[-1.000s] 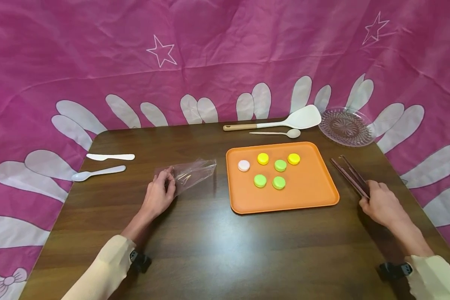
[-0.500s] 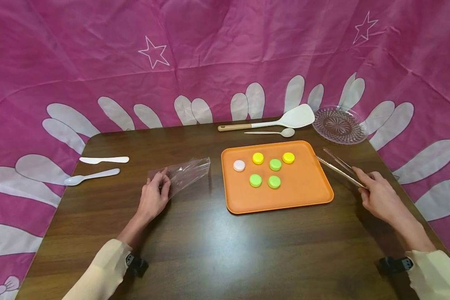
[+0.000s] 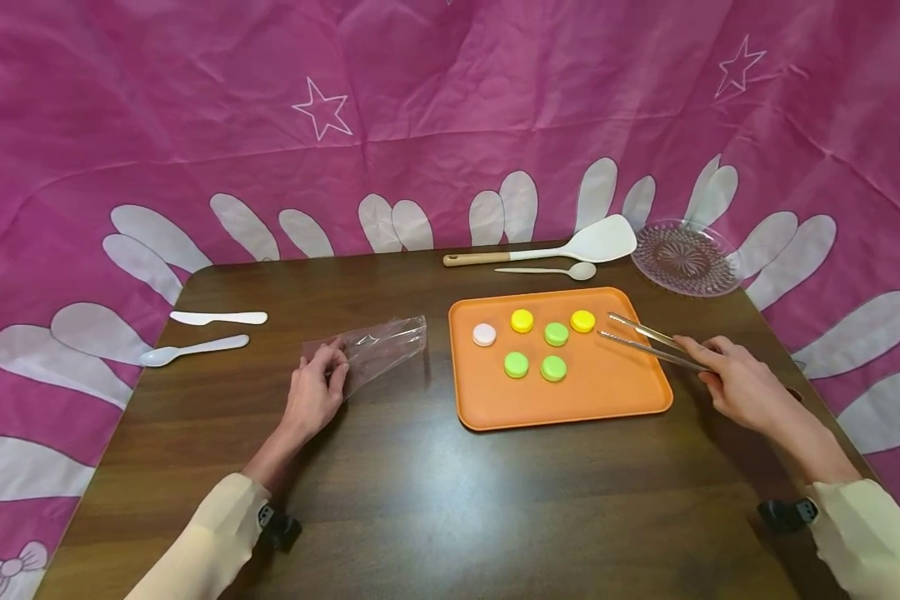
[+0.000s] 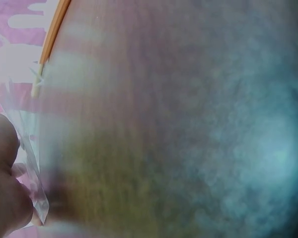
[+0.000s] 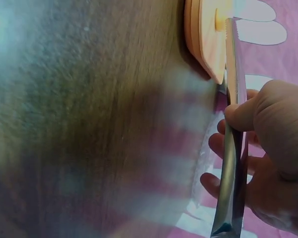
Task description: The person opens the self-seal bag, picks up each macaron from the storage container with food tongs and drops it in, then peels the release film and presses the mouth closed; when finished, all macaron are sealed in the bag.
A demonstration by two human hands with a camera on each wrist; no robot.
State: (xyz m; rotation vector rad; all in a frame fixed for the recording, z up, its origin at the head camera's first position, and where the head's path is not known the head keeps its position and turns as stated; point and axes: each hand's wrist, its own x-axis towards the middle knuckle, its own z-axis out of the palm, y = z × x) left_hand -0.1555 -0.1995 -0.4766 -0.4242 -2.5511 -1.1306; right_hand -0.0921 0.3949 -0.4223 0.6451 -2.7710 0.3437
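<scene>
My left hand [image 3: 317,385] pinches a clear plastic bag [image 3: 387,343] on the left half of the table. In the left wrist view the bag [image 4: 32,163] stands up beside the fingertips. Metal tongs [image 3: 648,348] are gripped in my right hand [image 3: 746,382], their two arms apart, tips over the right part of an orange tray [image 3: 615,392]. Nothing lies between the tips. Closest to them is a yellow macaron [image 3: 582,321]. Also on the tray are another yellow macaron [image 3: 522,321], a pale pink macaron [image 3: 483,335] and several green macarons [image 3: 553,368].
Along the back edge lie a white spatula [image 3: 600,240] with a wooden handle and a small wooden spoon [image 3: 581,271]. A clear patterned plate [image 3: 686,258] stands at the back right. At the left are a white knife [image 3: 221,317] and a white spoon [image 3: 195,350].
My right hand has brought the tongs leftward from beside the tray to over its right part, and their arms have spread wider. The left hand stays on the bag.
</scene>
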